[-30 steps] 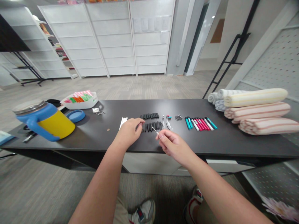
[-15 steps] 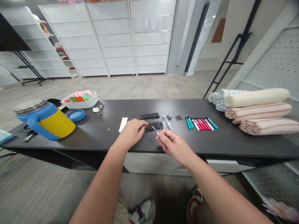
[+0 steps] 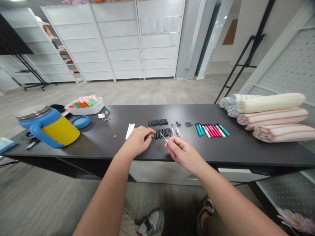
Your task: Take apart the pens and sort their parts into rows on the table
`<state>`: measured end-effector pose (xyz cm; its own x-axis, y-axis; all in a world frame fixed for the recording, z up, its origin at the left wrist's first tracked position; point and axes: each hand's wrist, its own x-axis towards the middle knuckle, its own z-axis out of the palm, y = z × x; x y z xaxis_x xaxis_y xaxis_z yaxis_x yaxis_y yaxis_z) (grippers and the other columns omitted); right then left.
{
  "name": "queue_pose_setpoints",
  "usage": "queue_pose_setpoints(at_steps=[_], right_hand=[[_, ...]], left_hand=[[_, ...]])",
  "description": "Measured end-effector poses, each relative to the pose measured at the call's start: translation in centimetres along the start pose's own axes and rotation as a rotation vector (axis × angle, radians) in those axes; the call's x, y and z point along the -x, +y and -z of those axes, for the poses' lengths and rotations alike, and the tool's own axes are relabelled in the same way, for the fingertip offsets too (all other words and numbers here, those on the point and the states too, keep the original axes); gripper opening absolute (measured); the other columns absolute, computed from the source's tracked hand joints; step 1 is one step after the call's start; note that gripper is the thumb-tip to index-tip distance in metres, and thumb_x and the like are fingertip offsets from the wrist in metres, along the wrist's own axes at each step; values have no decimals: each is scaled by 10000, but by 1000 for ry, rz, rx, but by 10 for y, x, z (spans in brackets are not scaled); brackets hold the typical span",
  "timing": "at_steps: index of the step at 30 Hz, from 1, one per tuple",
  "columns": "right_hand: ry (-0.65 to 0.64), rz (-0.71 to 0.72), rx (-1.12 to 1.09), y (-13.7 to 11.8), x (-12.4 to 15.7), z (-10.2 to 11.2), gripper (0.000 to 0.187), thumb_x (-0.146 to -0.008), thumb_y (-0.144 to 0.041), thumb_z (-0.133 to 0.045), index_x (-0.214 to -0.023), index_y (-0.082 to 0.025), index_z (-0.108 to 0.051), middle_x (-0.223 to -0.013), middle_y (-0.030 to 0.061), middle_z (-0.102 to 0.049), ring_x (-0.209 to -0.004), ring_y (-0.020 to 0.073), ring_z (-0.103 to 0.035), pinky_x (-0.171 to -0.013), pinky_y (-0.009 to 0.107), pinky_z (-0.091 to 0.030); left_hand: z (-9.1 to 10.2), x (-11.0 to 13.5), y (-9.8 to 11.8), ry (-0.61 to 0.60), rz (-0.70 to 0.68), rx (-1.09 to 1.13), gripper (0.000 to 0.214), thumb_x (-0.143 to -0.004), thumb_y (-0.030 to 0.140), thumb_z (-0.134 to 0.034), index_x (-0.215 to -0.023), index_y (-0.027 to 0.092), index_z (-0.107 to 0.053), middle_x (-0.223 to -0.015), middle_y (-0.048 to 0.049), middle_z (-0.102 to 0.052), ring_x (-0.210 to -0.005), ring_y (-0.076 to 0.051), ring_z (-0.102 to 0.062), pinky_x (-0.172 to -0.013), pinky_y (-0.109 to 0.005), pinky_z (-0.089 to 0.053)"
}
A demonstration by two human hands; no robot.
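My right hand (image 3: pixel 180 152) pinches a thin white stick (image 3: pixel 164 137) between thumb and fingers. The stick slants up and left, its far tip over the row of black marker barrels (image 3: pixel 163 133). My left hand (image 3: pixel 139 139) rests at the left end of that row, fingertips against or just beside the first barrel, thumb apart from the fingers. Behind the barrels lies a row of short black caps (image 3: pixel 157 122). Beyond my left hand, several white sticks (image 3: pixel 129 131) lie side by side, partly covered by it. Small white parts (image 3: pixel 177 131) are just right of the barrels.
Small grey pieces (image 3: pixel 188 123) and colored markers (image 3: pixel 212 130) lie to the right on the dark table (image 3: pixel 118 113). Rolled towels (image 3: pixel 273 114) are stacked at the right end. A blue-yellow mug (image 3: pixel 52 126), its blue lid (image 3: pixel 80 122) and a white basket (image 3: pixel 98 106) stand left.
Almost nothing differs. My left hand has shifted very slightly at the barrels, while my right hand keeps the white stick in about the same place.
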<state>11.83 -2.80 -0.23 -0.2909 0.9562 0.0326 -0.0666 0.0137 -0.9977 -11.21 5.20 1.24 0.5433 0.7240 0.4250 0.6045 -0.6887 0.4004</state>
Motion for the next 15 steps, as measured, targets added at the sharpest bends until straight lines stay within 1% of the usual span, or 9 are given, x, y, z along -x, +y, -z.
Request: queue_pose_setpoints(at_steps=[5, 15], right_hand=[[-4, 4, -11, 1, 0, 0, 364, -1017, -576, -561, -1007, -215, -603, -604, -78, -449, -473, 77, -317, -425, 191, -249], [0, -1, -7, 0, 0, 0, 375, -1006, -593, -567, -999, -219, -601, -602, -78, -457, -471, 80, -334, -426, 192, -255]], left_hand=[[2, 1, -2, 7, -11, 16, 233, -942, 139, -573, -1087, 240, -726, -963, -30, -772, -988, -240, -673, -928, -394, -518], [3, 2, -3, 11, -11, 25, 223, -948, 139, -563, -1070, 236, -723, -973, -29, -772, -999, -238, -667, -932, -394, -517]])
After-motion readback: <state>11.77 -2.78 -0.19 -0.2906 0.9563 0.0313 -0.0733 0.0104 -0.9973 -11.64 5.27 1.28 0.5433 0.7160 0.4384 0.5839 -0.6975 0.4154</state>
